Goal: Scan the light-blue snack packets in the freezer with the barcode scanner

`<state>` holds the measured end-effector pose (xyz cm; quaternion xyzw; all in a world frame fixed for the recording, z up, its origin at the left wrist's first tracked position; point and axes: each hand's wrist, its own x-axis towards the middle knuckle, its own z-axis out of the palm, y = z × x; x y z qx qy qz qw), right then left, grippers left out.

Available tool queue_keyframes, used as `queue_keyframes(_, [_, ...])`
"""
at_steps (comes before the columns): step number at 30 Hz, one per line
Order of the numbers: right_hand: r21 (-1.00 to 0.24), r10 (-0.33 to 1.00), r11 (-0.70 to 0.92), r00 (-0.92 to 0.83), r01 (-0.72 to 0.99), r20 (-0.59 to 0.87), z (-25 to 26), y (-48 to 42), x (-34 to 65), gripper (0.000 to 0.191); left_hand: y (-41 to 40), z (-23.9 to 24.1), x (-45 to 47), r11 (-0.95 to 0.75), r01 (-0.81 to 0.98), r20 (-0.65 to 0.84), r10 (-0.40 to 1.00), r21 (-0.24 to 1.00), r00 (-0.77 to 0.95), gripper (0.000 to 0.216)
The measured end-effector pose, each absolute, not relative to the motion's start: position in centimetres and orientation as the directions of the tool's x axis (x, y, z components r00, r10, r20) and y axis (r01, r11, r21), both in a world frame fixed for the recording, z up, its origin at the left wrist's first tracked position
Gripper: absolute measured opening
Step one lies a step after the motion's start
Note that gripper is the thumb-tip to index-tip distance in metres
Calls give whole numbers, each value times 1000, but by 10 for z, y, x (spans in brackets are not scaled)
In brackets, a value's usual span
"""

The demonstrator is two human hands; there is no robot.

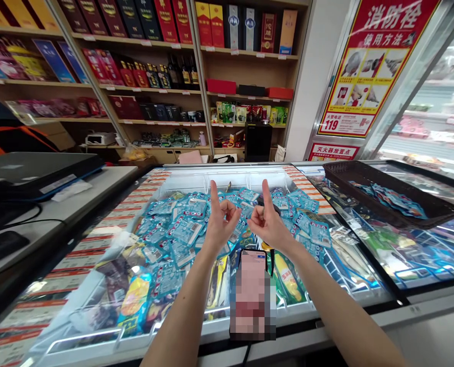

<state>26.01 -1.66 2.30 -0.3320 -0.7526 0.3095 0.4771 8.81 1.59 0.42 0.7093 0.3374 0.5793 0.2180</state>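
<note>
My left hand point(223, 219) and my right hand point(267, 219) are raised side by side above a chest freezer point(219, 176), a small gap between them. Each index finger points straight up while the other fingers curl toward the thumb. Neither hand holds anything. Many small blue packets point(188, 229) with white labels lie in a loose spread below and around the hands; whether they rest on the glass or under it I cannot tell. A phone point(253, 295) stands or lies between my forearms at the freezer's front edge, its screen mostly blurred out.
A brown tray point(387, 209) with several blue packets sits on the freezer at the right. At the left, a counter point(77, 201) bears a dark flat device point(39, 173) and cables. Shelves point(143, 89) of boxes and bottles stand behind, beside a red poster point(368, 71).
</note>
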Motion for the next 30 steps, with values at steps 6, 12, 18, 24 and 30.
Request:
queue_keyframes(6, [-837, 853, 513, -217, 190, 474, -11, 5, 266, 106, 29, -16, 75, -661, 118, 653, 750, 741, 105, 107])
queue_keyframes(12, [-878, 883, 457, -197, 146, 426, -25, 17, 282, 108, 36, -29, 71, -581, 201, 561, 814, 789, 150, 103])
queue_keyframes(18, [-882, 884, 453, -195, 130, 425, -24, 16, 281, 107, 34, -30, 74, -571, 235, 542, 821, 787, 180, 102])
queue_keyframes(24, [-888, 886, 447, -190, 109, 423, -26, 18, 283, 105, 33, -31, 76, -565, 275, 527, 825, 778, 205, 101])
queue_keyframes(30, [-896, 890, 434, -199, 90, 411, -27, 18, 282, 108, 33, -31, 76, -548, 285, 508, 836, 786, 206, 100])
